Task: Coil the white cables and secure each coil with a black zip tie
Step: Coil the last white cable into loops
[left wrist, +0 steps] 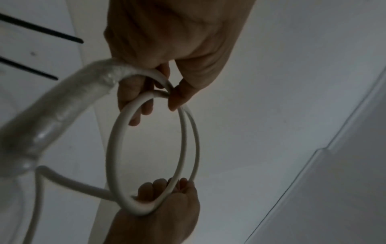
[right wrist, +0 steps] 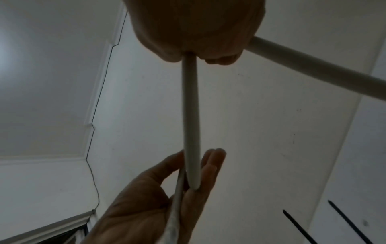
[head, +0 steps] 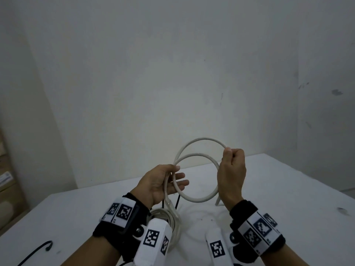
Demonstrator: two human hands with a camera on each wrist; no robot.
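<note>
cable (head: 199, 198): 2 loops held up above the table (head: 288, 189), springy and light by my guess; best gripped where the loops cross.
left hand (head: 156, 184): thumb pins the crossing, fingers nearly straight.
right hand (head: 231, 169): curled round the far loop.
zip tie (head: 36, 252): on the table, left of the cable.

The head camera is looking down over the table's (head: 288, 189) near edge – each wrist camera is looking up close along its palm, both sharing the cable loops (left wrist: 146, 148).
</note>
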